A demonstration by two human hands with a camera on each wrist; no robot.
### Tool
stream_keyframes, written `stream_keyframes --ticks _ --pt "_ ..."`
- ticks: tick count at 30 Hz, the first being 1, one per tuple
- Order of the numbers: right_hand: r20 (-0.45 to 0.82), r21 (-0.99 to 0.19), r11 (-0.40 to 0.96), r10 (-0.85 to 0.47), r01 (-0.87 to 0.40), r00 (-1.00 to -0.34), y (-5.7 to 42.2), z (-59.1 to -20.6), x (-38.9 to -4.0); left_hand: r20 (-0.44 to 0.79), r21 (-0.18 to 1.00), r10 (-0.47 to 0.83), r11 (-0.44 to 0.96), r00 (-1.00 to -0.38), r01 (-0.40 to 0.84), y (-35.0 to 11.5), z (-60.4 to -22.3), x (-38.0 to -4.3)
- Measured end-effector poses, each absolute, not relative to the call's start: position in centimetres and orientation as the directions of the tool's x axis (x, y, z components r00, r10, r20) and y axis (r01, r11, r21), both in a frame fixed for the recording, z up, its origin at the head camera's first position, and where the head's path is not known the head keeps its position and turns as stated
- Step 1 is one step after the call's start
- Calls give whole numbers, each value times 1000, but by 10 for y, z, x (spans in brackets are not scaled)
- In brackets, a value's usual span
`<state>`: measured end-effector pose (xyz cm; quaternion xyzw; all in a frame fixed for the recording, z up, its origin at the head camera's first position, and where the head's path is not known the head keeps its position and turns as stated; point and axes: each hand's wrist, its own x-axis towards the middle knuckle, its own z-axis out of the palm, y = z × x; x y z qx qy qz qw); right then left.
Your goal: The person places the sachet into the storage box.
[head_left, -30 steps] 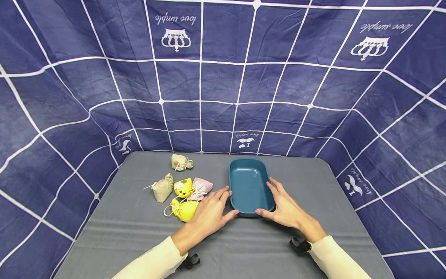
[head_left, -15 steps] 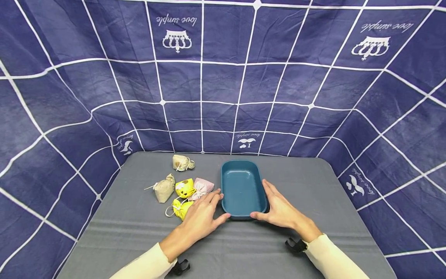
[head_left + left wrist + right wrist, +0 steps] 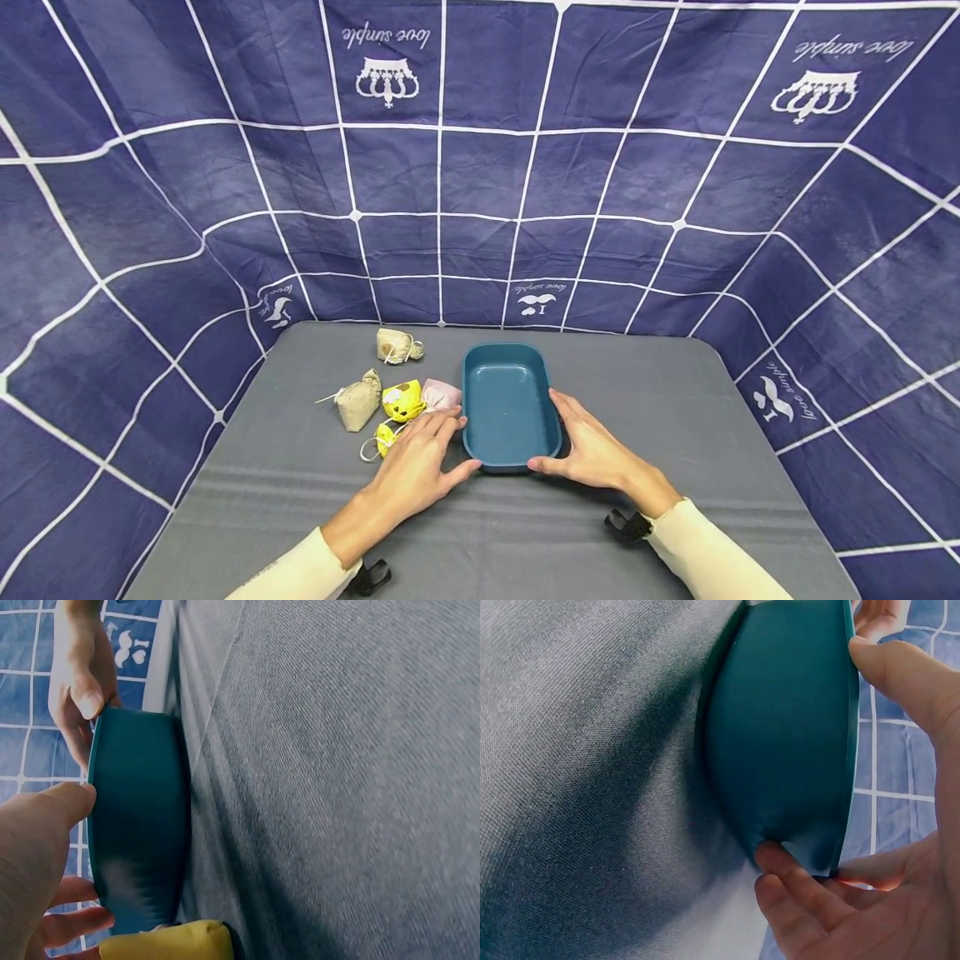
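Observation:
A teal rectangular plastic tub, with nothing in it, stands upright on the grey table between my two hands. My left hand holds its near left corner, thumb at the front rim and fingers along the left side. My right hand holds the near right corner the same way. In the right wrist view, fingertips press on the side wall of the tub. Just beyond my left hand lies a yellow drawstring pouch, mostly hidden by it. A pink pouch sits beside the left fingers.
A yellow pouch with a face pattern lies left of the pink one. Two beige pouches, one at the left and one farther back, lie on the grey tabletop. Blue gridded cloth walls the back and sides.
Both hands have slid the tub leftward across the table, towards the pouches. My left hand now covers more of the near yellow pouch and part of the pink one.

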<state>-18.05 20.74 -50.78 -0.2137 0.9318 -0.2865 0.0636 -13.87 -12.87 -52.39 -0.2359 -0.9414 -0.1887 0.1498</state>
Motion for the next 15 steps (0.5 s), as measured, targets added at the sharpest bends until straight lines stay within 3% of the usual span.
stream_keyframes --ticks 15 --pt "13 -554 750 -427 -362 -904 206 -508 -182 425 276 400 798 -812 537 -149 -517 -149"
